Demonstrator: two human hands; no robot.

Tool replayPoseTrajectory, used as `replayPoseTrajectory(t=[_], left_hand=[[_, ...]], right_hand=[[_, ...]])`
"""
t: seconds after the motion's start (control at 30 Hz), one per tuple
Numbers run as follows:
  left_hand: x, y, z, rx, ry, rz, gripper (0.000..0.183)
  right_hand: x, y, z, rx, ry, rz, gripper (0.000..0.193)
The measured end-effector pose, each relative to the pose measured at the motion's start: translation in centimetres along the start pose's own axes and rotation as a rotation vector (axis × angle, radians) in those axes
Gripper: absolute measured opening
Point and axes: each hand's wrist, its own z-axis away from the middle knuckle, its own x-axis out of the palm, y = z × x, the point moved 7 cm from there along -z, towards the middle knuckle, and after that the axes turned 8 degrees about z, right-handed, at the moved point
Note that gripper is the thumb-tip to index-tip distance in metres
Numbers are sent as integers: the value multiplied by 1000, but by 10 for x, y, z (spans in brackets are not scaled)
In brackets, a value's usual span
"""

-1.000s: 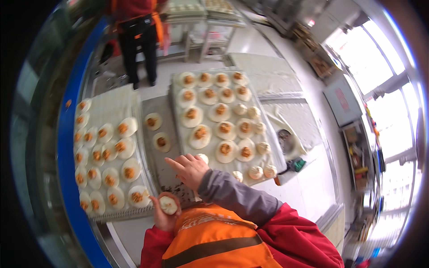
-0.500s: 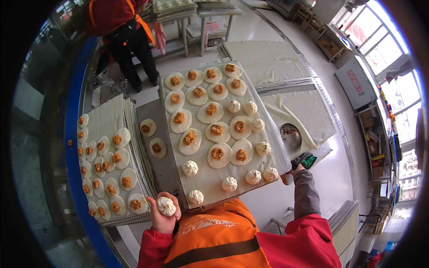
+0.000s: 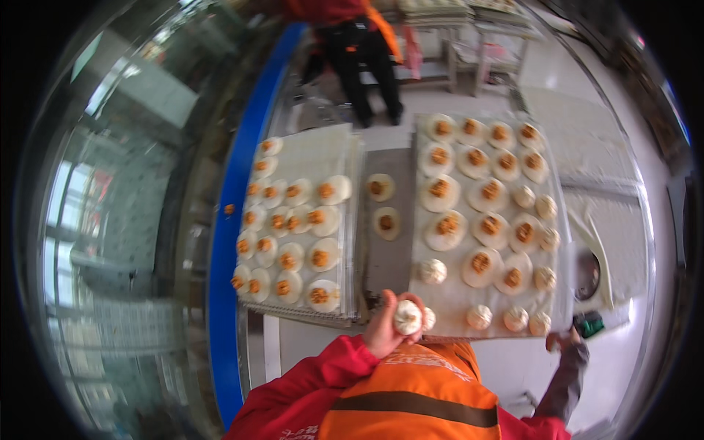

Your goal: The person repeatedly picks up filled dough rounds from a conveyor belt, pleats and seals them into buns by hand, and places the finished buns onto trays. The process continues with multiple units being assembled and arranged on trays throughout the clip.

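We see a cloth-covered tray [image 3: 453, 302] right of centre, holding dough rounds [image 3: 481, 268] topped with orange filling, finished buns [image 3: 515, 318] along its near and right sides. A second tray [image 3: 323, 149] with more rounds sits left of it, a grey strip [image 3: 389, 268] between, blue edging [image 3: 253, 158] further left. Co-worker [image 3: 357, 62] stands top centre, pale floor [image 3: 493, 367] below. Left hand [image 3: 389, 328], lower centre, has thumb and curled fingers around a pleated bun [image 3: 408, 317]. Right hand [image 3: 563, 340], lower right, is beside a green-and-black item [image 3: 589, 324]; blurred, can't tell if its fingers pinch anything. Versus half a second ago, the view has swung, so we get both trays further right; left hand and bun have shifted to the right-hand tray's lower-left corner; right hand remains near its lower-right corner.
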Motion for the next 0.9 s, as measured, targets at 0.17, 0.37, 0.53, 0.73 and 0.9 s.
replayPoseTrajectory(t=[0.17,0.37,0.53,0.73,0.9], left_hand=[[7,16,6,23,-61,9,70],[11,38,24,81,-129,21,76],[-4,50,60,92,-58,62,79],[-19,43,69,4,9,131,79],[-14,22,55,-121,-29,57,82]], right_hand=[[-114,-125,64,-143,362,-260,29],[-23,-514,193,-925,-164,-23,34],[54,-659,261,-1476,-381,-208,34],[89,-657,262,-1507,-463,-284,19],[77,-632,252,-1472,-304,-304,12]])
